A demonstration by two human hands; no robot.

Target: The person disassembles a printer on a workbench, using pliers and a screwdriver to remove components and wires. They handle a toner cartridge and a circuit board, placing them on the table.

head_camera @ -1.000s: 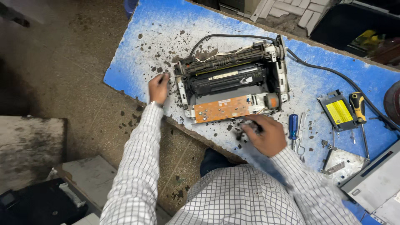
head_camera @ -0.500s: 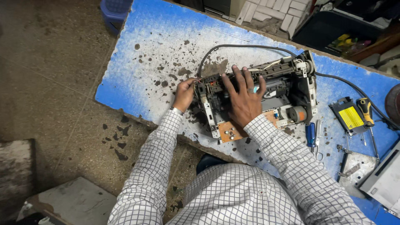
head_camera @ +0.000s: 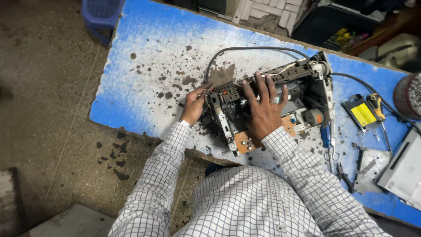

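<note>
One stripped-down printer chassis [head_camera: 272, 105] sits near the middle of the blue, ink-spattered tabletop [head_camera: 144, 66], its case off so that the black frame, a roller and one brown circuit board [head_camera: 247, 139] along the near edge are laid bare. The right hand [head_camera: 263, 109] lies flat on top of it, fingers spread and pressing down rather than closed round anything. The left hand [head_camera: 194, 104] is at the chassis's left end, its fingers curled against the frame there; I cannot tell how firmly they grip. One black cable [head_camera: 245, 48] loops from behind the chassis across the tabletop. To the right lie one blue-handled screwdriver [head_camera: 325, 136], one pair of scissors [head_camera: 332, 151], one small black module with a yellow label [head_camera: 360, 113], one yellow-and-black tool [head_camera: 376, 106] just beside it, and one grey cover panel [head_camera: 405, 169] at the edge.
</note>
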